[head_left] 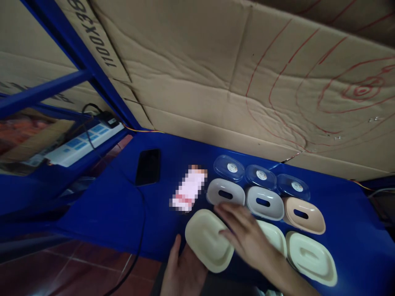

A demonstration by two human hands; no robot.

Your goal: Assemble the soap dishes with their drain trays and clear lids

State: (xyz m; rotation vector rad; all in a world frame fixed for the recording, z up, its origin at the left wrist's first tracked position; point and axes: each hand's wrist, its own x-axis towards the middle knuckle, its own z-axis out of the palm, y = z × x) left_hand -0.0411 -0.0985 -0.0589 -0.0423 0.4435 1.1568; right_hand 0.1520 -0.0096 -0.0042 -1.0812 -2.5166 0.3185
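Note:
A cream oval-cornered soap dish [208, 238] is tilted at the table's front edge. Under its near left side is my left hand [185, 269], palm up and bearing it, the thumb apart and the fingers hidden beneath. My right hand [243, 230] reaches over the dish's right side, fingers stretched out, thumb tip over the hollow; whether it touches is unclear. Just beyond those fingertips lies a grey slotted tray [212, 193]. Another grey slotted tray [265, 211] and a peach one [317, 220] continue that row. Nearer are two cream dishes, one partly covered by my right arm [276, 232] and one uncovered [327, 267].
Three clear lids with round stickers, including the left one [220, 166], line the back of the blue table [108, 213]. A black phone [148, 167] and a blurred-out pink item [191, 187] lie left. Cardboard [197, 82] walls the back. A black cable [142, 213] hangs over the edge.

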